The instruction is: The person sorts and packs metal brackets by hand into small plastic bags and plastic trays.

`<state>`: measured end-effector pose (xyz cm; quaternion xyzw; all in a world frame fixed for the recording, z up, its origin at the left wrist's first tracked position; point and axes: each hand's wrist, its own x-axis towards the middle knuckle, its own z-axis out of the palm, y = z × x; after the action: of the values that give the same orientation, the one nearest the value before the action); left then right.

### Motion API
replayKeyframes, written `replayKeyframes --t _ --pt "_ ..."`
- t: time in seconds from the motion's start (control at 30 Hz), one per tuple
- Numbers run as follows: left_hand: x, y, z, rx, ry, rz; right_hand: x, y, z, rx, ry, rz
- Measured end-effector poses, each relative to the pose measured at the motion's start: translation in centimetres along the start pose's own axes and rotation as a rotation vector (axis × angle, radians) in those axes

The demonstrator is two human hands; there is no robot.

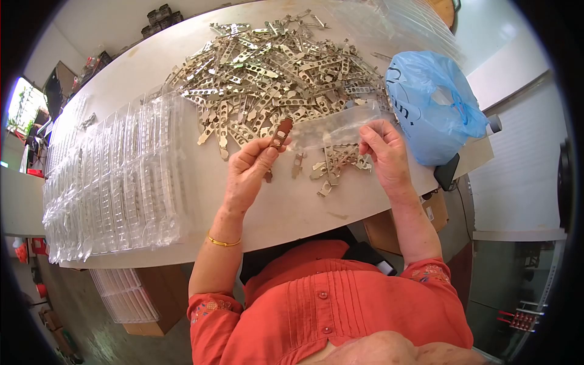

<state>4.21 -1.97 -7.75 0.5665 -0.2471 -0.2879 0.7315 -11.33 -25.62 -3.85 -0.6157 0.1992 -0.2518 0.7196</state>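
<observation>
My left hand [249, 170] pinches a flat metal strip with oval holes [281, 133], held tilted above the table's near part. My right hand [384, 152] is closed on the right end of a clear plastic sleeve [337, 126], which stretches left towards the strip. Whether the strip touches the sleeve I cannot tell. Beyond both hands lies a big heap of similar metal strips [261, 73]. A smaller group of strips [331, 167] lies on the table between my hands, partly beneath the sleeve.
Rows of clear plastic packaging [115, 176] cover the left of the white table [274, 234]. At the right sit a blue plastic bag [426, 109], a dark phone [447, 173] and a bottle cap [494, 124]. Cardboard boxes [161, 304] stand below the table.
</observation>
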Motion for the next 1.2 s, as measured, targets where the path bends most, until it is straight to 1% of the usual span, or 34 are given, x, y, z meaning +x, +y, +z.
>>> replayKeyframes --t 0.07,0.2,0.27,0.3,0.37,0.4,0.47,0.57,0.63,0.67,0.73,0.8,0.87,0.97,1.03,1.07,1.2 --pt "0.0 0.0 0.0 -0.057 -0.023 0.041 0.0 0.0 0.0 -0.008 0.009 -0.002" --pt "0.0 0.3 0.1 -0.017 -0.059 0.018 -0.2 0.2 0.2 -0.029 0.001 -0.003" --pt "0.1 0.4 0.6 -0.095 -0.121 0.092 -0.2 0.2 0.4 -0.038 -0.001 0.011" --pt "0.0 0.5 0.5 -0.095 -0.12 0.092 -0.2 0.3 0.4 -0.031 -0.008 0.015" --pt "-0.1 0.8 0.1 -0.012 -0.134 -0.04 -0.2 0.3 0.4 -0.024 -0.015 0.02" --pt "-0.1 0.6 0.0 -0.012 -0.133 -0.04 -0.1 0.3 0.3 -0.013 -0.006 0.021" --pt "0.1 0.1 0.1 -0.072 -0.118 0.038 0.1 0.4 0.0 -0.002 0.004 0.021" --pt "-0.1 0.2 0.8 -0.118 -0.068 0.061 0.2 0.4 -0.1 0.006 0.003 0.028" --pt "-0.1 0.3 0.7 -0.121 -0.073 0.046 0.0 0.4 0.2 0.11 -0.001 0.074" --pt "-0.1 0.3 0.7 -0.123 -0.078 0.031 -0.2 0.3 0.7 0.109 0.0 0.074" --pt "-0.2 0.2 0.7 -0.113 -0.087 0.023 -0.6 0.1 1.8 0.125 -0.025 0.157" --pt "-0.2 0.2 0.7 -0.101 -0.094 0.016 -0.9 0.6 2.5 0.122 -0.05 0.164" --pt "-0.2 0.3 0.9 -0.095 -0.144 0.012 -0.8 1.3 2.5 0.119 -0.077 0.173" --pt "-0.2 0.3 0.9 -0.114 -0.144 0.044 -0.1 1.8 2.1 0.149 -0.112 0.12" --pt "-0.3 0.8 0.9 -0.116 -0.107 0.045 0.3 1.4 1.5 0.192 -0.049 0.13" --pt "-0.3 1.1 0.9 -0.117 -0.074 0.046 0.5 1.2 1.2 0.189 -0.054 0.128" --pt "-0.2 1.0 0.8 -0.183 -0.05 0.017 1.0 0.4 -0.1 0.303 0.0 0.151"
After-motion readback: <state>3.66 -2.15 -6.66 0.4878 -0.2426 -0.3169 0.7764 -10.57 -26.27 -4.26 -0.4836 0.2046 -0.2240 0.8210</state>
